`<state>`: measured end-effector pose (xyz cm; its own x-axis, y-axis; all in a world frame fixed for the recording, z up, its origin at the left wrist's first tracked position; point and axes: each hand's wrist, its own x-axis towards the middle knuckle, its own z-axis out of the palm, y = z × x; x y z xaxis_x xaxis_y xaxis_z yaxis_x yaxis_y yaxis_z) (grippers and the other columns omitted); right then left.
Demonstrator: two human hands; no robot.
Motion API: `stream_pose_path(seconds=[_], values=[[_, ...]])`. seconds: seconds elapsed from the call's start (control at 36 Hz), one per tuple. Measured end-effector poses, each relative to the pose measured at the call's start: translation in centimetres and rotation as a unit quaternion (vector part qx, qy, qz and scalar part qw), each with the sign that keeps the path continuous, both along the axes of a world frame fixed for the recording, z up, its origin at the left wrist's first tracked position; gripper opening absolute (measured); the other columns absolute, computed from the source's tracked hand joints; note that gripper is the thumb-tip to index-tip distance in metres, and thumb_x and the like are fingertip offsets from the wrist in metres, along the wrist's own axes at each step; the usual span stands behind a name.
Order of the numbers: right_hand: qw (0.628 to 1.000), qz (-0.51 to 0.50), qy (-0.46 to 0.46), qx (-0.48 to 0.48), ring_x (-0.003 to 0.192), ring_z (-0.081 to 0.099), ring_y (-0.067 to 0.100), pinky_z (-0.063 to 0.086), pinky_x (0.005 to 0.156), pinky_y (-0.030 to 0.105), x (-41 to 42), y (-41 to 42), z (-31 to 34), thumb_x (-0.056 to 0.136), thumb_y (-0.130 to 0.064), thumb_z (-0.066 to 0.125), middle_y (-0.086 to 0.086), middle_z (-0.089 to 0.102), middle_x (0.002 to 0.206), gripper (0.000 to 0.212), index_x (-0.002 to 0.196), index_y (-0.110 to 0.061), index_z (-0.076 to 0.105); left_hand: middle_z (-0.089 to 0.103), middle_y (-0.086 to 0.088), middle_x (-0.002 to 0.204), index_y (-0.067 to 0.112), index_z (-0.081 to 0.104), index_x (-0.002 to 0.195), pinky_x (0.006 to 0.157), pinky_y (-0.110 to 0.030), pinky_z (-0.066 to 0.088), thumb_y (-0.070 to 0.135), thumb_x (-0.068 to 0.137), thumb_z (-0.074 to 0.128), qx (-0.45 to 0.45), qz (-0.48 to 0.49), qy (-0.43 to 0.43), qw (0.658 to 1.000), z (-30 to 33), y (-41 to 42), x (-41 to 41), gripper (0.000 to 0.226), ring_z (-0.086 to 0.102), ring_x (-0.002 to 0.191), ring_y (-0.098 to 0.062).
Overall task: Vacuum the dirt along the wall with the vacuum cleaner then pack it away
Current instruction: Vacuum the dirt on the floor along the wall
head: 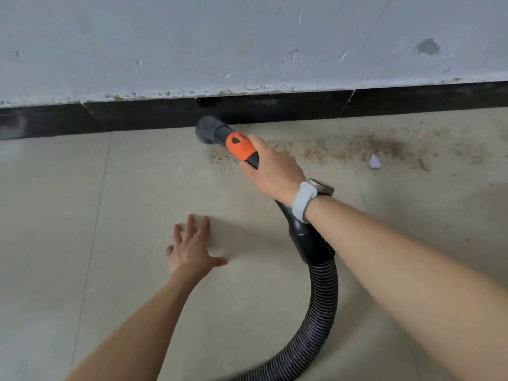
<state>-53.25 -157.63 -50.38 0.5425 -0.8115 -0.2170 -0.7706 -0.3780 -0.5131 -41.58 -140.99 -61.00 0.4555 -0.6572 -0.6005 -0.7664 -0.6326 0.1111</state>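
A: Right hand (270,169) wrapped round the black-and-orange plastic vacuum handle (242,148), fingers curled under, thumb side up. Pale grey watch (309,198) strapped on that wrist.

B: And the tip?

A: One round dark grey nozzle (207,130), tilted toward the glossy black skirting strip (275,108), right at the foot of it, at the left end of the dirt.

B: Behind the hand?

A: One black ribbed flexible hose (324,298), joined by a smooth black cuff, passing under the forearm, curving down and off the bottom edge. Vacuum body out of view.

B: Other hand?

A: Left hand (192,248) spread flat, fingers wide and straight, apparently resting on the beige tiled floor (123,202), holding nothing, well apart from the nozzle.

B: Dirt count?

A: One long band of brown sandy dirt (343,149) on the floor, near the skirting, running right from just beside the nozzle. One small white scrap (374,162) lying among it toward the right.

B: Containers?

A: Only the nozzle and hose; contents hidden.

B: Above?

A: Chipped pale grey painted wall (247,37).
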Motion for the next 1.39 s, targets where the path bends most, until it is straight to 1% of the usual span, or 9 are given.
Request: stream_pose_path(seconds=[0.11, 0.28, 0.67, 0.81, 1.0, 1.14, 1.22, 1.31, 1.39], values=[[0.995, 0.081, 0.050, -0.025, 0.071, 0.049, 0.029, 0.038, 0.060, 0.033, 3.3, 3.2, -0.1, 0.098, -0.037, 0.045, 0.007, 0.062, 0.100, 0.049, 0.143, -0.027, 0.028, -0.014, 0.008, 0.160, 0.039, 0.000, 0.151, 0.111, -0.044, 0.024, 0.059, 0.074, 0.071, -0.004, 0.011, 0.007, 1.000, -0.2, 0.9, -0.1, 0.106, -0.011, 0.147, -0.026], [0.993, 0.088, 0.067, -0.046, 0.068, 0.051, 0.028, 0.038, 0.057, 0.032, 3.3, 4.1, -1.3, 0.099, -0.037, 0.044, 0.009, 0.063, 0.100, 0.051, 0.145, -0.027, 0.025, -0.017, 0.006, 0.160, 0.036, -0.003, 0.151, 0.113, -0.044, 0.022, 0.057, 0.078, 0.068, 0.007, 0.007, 0.013, 1.000, -0.3, 0.8, -0.1, 0.104, -0.013, 0.147, -0.029], [0.997, -0.026, 0.071, 0.001, 0.071, 0.055, 0.029, 0.041, 0.061, 0.031, -1.8, -0.3, -1.0, 0.097, -0.036, 0.046, 0.005, 0.061, 0.093, 0.049, 0.143, -0.028, 0.029, -0.018, 0.004, 0.160, 0.035, -0.003, 0.152, 0.112, -0.047, 0.022, 0.055, 0.079, 0.068, 0.012, 0.007, 0.017, 1.000, -0.3, 0.6, -0.2, 0.104, -0.014, 0.146, -0.030], [0.995, -0.075, 0.060, 0.019, 0.064, 0.059, 0.029, 0.055, 0.066, 0.039, -4.1, -0.9, -1.0, 0.095, -0.037, 0.047, 0.005, 0.062, 0.087, 0.045, 0.137, -0.028, 0.034, -0.018, -0.002, 0.159, 0.028, -0.003, 0.153, 0.112, -0.049, 0.026, 0.046, 0.081, 0.071, 0.035, 0.022, 0.010, 0.999, -0.1, -0.5, -1.0, 0.104, -0.011, 0.145, -0.038], [0.986, -0.151, 0.059, 0.039, 0.067, 0.064, 0.034, 0.057, 0.072, 0.044, -8.4, -1.7, -0.9, 0.095, -0.036, 0.047, 0.008, 0.064, 0.090, 0.042, 0.134, -0.028, 0.037, -0.014, -0.012, 0.158, 0.017, -0.005, 0.152, 0.112, -0.052, 0.025, 0.043, 0.082, 0.071, 0.084, 0.003, -0.027, 0.996, 0.1, -1.6, -1.8, 0.107, -0.003, 0.143, -0.043], [0.977, -0.197, 0.074, 0.035, 0.067, 0.064, 0.036, 0.056, 0.073, 0.043, -11.3, -2.4, -1.0, 0.094, -0.036, 0.046, 0.010, 0.064, 0.088, 0.038, 0.130, -0.026, 0.038, -0.010, -0.017, 0.157, 0.000, -0.007, 0.149, 0.112, -0.054, 0.023, 0.044, 0.085, 0.067, 0.121, -0.074, -0.078, 0.987, 0.7, -3.0, -2.4, 0.108, -0.004, 0.145, -0.041], [0.971, -0.220, 0.088, 0.022, 0.066, 0.063, 0.035, 0.054, 0.071, 0.038, -13.3, -2.9, -1.1, 0.095, -0.035, 0.045, 0.010, 0.062, 0.087, 0.039, 0.133, -0.026, 0.036, -0.010, -0.017, 0.155, 0.004, -0.007, 0.149, 0.109, -0.054, 0.030, 0.041, 0.080, 0.074, 0.107, -0.112, -0.064, 0.986, 0.5, -3.5, -2.1, 0.112, -0.001, 0.144, -0.040], [0.965, -0.241, 0.101, 0.007, 0.070, 0.055, 0.033, 0.044, 0.066, 0.033, -15.3, -3.4, -1.0, 0.097, -0.033, 0.045, 0.009, 0.057, 0.089, 0.043, 0.138, -0.023, 0.035, -0.009, -0.013, 0.154, 0.010, -0.003, 0.149, 0.105, -0.051, 0.036, 0.042, 0.075, 0.078, 0.093, -0.140, -0.052, 0.984, 0.4, -4.0, -2.1, 0.114, 0.002, 0.143, -0.038], [0.958, -0.266, 0.103, 0.002, 0.073, 0.051, 0.032, 0.041, 0.067, 0.033, -17.0, -3.8, -1.0, 0.097, -0.032, 0.045, 0.009, 0.055, 0.088, 0.046, 0.141, -0.022, 0.033, -0.014, -0.013, 0.155, 0.014, -0.005, 0.150, 0.107, -0.053, 0.035, 0.048, 0.077, 0.074, 0.089, -0.131, -0.019, 0.987, 0.5, -5.0, -2.7, 0.113, -0.001, 0.143, -0.041]])
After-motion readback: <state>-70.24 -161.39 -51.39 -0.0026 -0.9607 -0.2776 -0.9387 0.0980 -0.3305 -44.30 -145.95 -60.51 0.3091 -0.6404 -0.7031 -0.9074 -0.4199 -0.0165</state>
